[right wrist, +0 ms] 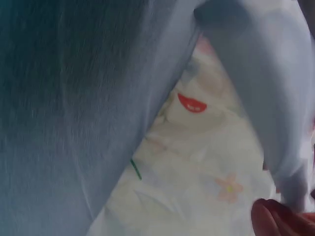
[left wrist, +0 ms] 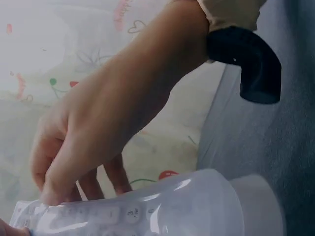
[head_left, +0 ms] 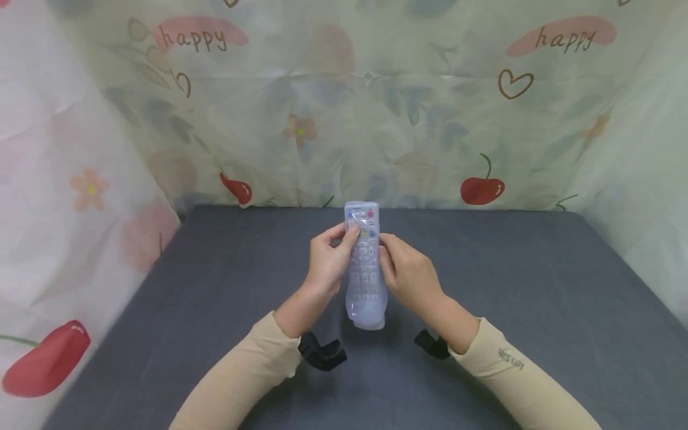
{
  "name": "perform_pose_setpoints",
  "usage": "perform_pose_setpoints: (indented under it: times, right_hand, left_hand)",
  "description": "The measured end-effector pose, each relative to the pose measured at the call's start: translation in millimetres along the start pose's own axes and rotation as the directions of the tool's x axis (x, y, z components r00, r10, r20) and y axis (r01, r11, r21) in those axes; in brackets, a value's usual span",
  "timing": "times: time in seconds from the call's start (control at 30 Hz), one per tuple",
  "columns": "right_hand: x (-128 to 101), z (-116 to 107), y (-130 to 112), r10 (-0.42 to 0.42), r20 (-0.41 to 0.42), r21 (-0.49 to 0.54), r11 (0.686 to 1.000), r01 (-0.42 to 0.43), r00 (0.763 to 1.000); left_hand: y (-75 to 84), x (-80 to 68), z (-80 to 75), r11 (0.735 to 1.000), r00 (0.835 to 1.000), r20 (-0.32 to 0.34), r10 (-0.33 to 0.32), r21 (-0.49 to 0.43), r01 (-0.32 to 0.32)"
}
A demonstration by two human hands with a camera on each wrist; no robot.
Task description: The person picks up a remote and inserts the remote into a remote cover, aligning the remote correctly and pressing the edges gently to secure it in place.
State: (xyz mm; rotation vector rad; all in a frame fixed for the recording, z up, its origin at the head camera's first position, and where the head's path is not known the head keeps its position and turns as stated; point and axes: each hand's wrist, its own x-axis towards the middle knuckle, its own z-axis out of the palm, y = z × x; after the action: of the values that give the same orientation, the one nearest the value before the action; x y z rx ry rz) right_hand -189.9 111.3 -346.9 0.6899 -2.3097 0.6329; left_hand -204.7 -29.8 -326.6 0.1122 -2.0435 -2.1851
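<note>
A white remote control (head_left: 364,263) in a clear plastic sleeve is held upright above the table, its button face toward the head camera. My left hand (head_left: 329,255) grips its left edge near the top, thumb lying over the buttons and fingers behind. On the opposite edge, my right hand (head_left: 412,270) pinches the side of the sleeved remote. The left wrist view shows the left hand (left wrist: 98,113) over the remote (left wrist: 147,211), with loose sleeve past its lower end. In the right wrist view the remote (right wrist: 275,93) is blurred, and only fingertips of the right hand (right wrist: 283,219) appear.
A dark grey cloth-covered table (head_left: 242,263) lies below the hands. Patterned curtains (head_left: 365,119) with cherries and flowers close off the back and both sides. Black wrist mounts (head_left: 322,352) hang under both forearms.
</note>
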Motion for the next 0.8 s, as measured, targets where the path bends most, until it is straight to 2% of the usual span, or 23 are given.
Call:
perform_pose_setpoints:
  times: [0.07,0.17,0.37,0.57,0.7,0.8]
  right_hand:
    - [-3,2,-2,0.063,0.072,0.102,0.992,-0.071,0.995]
    - [-5,5,-4,0.137,0.136,0.223,0.961,-0.166,0.981]
    - [-3,4,0,0.153,0.106,0.364,0.913,-0.182,0.982]
    - [-3,-1,6,0.201,0.142,0.409,0.880,-0.242,0.969]
    - [-3,-2,8,0.208,0.156,0.401,0.880,-0.255,0.966]
    - [-4,-2,8,0.207,0.151,0.395,0.884,-0.251,0.967]
  left_hand:
    - [0.7,0.1,-0.8,0.999,1.000,-0.002,0.030,0.015,-0.030]
    - [0.9,-0.3,-1.6,0.997,0.997,0.028,0.075,0.031,-0.076]
    - [2.1,-0.6,-5.8,0.991,0.985,0.135,0.109,0.064,-0.119]
    - [1.0,2.9,-11.7,0.975,0.977,0.138,0.160,0.130,-0.178]
    - [0.1,4.3,-13.2,0.945,0.958,0.166,0.235,0.193,-0.265]
    - [0.2,3.1,-12.7,0.913,0.943,0.160,0.291,0.248,-0.324]
